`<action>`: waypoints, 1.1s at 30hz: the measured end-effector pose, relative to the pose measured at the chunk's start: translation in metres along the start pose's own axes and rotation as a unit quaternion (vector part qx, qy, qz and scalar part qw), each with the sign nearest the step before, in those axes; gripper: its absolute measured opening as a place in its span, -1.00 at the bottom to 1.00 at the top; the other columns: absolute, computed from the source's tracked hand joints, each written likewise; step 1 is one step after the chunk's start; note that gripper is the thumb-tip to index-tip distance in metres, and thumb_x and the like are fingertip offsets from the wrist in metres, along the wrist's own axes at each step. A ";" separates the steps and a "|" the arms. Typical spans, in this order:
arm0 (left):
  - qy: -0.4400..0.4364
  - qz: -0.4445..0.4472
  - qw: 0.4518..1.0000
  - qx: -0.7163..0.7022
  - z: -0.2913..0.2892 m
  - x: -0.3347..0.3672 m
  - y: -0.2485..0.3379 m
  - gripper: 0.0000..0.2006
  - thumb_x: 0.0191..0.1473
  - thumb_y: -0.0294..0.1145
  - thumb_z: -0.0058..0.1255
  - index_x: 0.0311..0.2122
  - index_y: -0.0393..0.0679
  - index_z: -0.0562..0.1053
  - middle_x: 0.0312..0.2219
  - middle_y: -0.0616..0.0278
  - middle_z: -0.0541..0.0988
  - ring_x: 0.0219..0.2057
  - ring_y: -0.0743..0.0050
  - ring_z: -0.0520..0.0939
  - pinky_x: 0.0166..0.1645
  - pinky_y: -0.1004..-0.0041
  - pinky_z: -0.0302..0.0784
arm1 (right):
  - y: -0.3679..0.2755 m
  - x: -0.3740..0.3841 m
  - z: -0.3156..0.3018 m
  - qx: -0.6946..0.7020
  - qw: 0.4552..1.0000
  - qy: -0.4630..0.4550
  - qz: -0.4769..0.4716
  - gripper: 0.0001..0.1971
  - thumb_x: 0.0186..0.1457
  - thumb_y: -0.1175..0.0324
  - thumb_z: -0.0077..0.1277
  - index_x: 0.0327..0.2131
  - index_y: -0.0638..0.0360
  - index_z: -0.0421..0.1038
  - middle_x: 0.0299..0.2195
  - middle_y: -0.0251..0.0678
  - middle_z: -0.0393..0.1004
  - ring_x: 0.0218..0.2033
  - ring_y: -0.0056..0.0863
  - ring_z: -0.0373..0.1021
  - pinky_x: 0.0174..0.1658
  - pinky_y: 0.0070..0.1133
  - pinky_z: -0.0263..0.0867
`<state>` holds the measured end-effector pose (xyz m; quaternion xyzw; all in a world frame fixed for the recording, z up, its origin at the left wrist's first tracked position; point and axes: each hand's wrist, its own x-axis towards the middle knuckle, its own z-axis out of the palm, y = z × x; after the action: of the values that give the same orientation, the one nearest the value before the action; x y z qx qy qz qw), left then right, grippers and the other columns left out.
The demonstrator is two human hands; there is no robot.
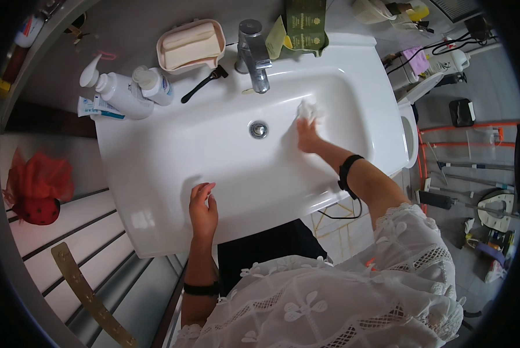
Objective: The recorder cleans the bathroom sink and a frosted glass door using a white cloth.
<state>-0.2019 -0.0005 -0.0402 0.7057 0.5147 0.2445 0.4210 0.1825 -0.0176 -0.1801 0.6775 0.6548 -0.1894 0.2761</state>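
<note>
One wide, glossy white washbasin with a sunken bowl and a flat back ledge (173,139), spread across the middle of the view. Two bare hands over it, a black band on each forearm. Right hand (307,138): inside the right part of the bowl, fingers pointing away from the person; blurred at the tips, cannot tell whether they pinch or only press. Left hand (202,213): over the near left part of the bowl, fingers loosely bent and close together, thumb apart from them; cannot tell if it touches the basin.

Along the ledge, by size: pale pink, rounded plastic tray (162,57) bearing a folded off-white stack; green printed cardboard carton with opened flaps (306,26), right of the tap; tall white plastic pump bottle, tilted in view (121,95); chrome single-lever tap (252,52); shorter white pump bottle (155,87), just beside the taller one.

Smaller still: soft, crumpled white wad (310,108), motion-blurred, at the right fingers, on the bowl's right side. Slim black razor (199,87), lying near the tray. Round chrome drain (258,129), left of the right hand
</note>
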 end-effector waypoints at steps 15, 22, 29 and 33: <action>0.014 -0.051 0.998 0.019 0.024 -0.006 -0.012 -0.70 -0.11 -0.73 -0.13 -0.21 -0.18 0.43 -0.24 0.15 0.42 -0.29 0.33 0.48 -0.21 0.46 0.43 | 0.073 -0.008 -0.045 -0.033 0.995 0.076 -0.058 -0.40 0.06 0.30 -0.17 0.17 0.22 -0.05 0.23 -0.12 -0.18 0.22 -0.04 -0.17 0.21 -0.31 -0.15; 0.049 -0.071 0.995 0.055 0.030 -0.013 -0.016 -0.71 -0.09 -0.71 -0.14 -0.22 -0.18 0.43 -0.25 0.18 0.42 -0.29 0.38 0.48 -0.20 0.48 0.43 | -0.049 -0.004 -0.025 -0.064 0.947 0.066 -0.308 -0.48 0.00 0.16 -0.16 -0.03 0.37 0.27 0.19 0.09 -0.14 0.24 0.07 -0.34 0.15 0.09 -0.47; 0.085 -0.077 0.993 0.038 0.028 -0.014 -0.019 -0.75 -0.07 -0.69 -0.14 -0.25 -0.18 0.44 -0.26 0.21 0.42 -0.32 0.38 0.50 -0.28 0.51 0.47 | 0.000 -0.030 -0.046 0.085 0.928 -0.036 -0.360 -0.60 0.04 0.42 -0.16 0.00 -0.14 0.28 0.16 -0.54 0.06 0.17 -0.45 0.04 0.10 -0.42 0.15; 0.093 -0.068 0.993 0.025 0.030 -0.010 -0.012 -0.76 -0.08 -0.69 -0.13 -0.27 -0.19 0.44 -0.27 0.20 0.43 -0.33 0.36 0.51 -0.28 0.51 0.48 | 0.030 0.022 -0.027 0.069 0.968 0.179 -0.163 -0.43 0.06 0.33 -0.20 0.15 0.22 -0.04 0.19 -0.14 -0.09 0.24 -0.12 -0.22 0.22 -0.24 -0.18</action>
<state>-0.1883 -0.0185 -0.0656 0.6537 0.6045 0.2673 0.3687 0.2106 0.0167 -0.1690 0.6015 0.7808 -0.1525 0.0727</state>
